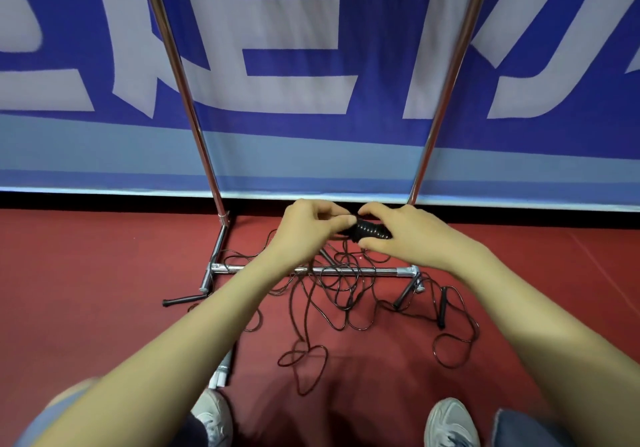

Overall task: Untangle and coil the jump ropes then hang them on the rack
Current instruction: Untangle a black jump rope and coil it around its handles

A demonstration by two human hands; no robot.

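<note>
banner (311, 128): deep blue with big pale lavender-white shapes; a lighter blue band, then a paler stripe, along its bottom edge.
strip under banner (104, 200): black.
floor (104, 256): dull red, plain.
rack (180, 76): shiny silver chrome, pale highlights on its 2 poles.
coiled rope (369, 230): glossy black, small white glints across the turns.
loose ropes (341, 284): thin, black, slightly reddish against the floor.
handles (183, 299): matte black.
shoes (450, 422): 2, light grey with whitish laces.
jeans (519, 429): faded blue denim.
</note>
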